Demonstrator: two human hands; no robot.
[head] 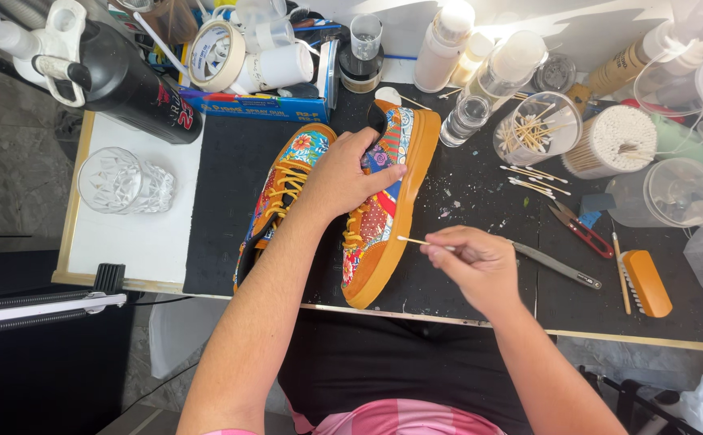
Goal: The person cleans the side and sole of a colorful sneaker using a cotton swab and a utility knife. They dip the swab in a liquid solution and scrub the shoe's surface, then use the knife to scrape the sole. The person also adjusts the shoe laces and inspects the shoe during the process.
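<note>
Two colourful patchwork sneakers with orange soles lie on a black mat (223, 201). My left hand (350, 173) rests on top of the right sneaker (384, 221), pressing it down near its tongue. The left sneaker (283, 189) lies beside it under my forearm. My right hand (472, 262) pinches a thin cotton swab (413, 240) whose tip points at the orange sole edge of the right sneaker, just short of touching it.
At the back stand bottles (440, 40), a tape roll (216, 55), a black flask (130, 80) and clear jars of swabs (537, 129). A cut-glass tumbler (122, 181) sits left. Red snips (581, 231), a metal tool (557, 266) and an orange brush (645, 282) lie right.
</note>
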